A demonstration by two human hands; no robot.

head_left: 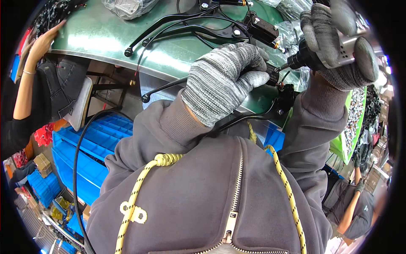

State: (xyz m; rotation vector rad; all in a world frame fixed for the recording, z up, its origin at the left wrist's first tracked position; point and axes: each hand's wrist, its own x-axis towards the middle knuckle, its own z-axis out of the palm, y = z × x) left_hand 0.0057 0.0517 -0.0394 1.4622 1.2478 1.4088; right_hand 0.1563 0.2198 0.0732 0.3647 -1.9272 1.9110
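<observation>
Black box (273, 76) pinched at the left fingertips, screwdriver (308, 57) meeting it from the right

The green table (91, 36) spreads beyond and to both sides of the grip, its near edge passing behind the gloved left hand (224, 80). Well to the left of that hand and nearer the body stands a blue crate (91, 169). Farther over the table, past the knuckles, lie two black levers, the upper lever (163, 20) and the lower lever (190, 31), with a second black box (261, 28) at their right end. A clear bag (289, 31) lies just to the right of that box, beyond the held one.

The left hand is closed, thumb and forefinger on the black box, which sticks out just to the right of their tips. A ball-ended lever (165, 88) shows left of the wrist, its far end hidden by the glove.

The gloved right hand (329, 42), right of the left one and a little farther out, is wrapped around the screwdriver, whose nose points left. Smallest is its thin bit (284, 67), at the upper right of the box; whether it sits in a screw, I cannot tell.
</observation>
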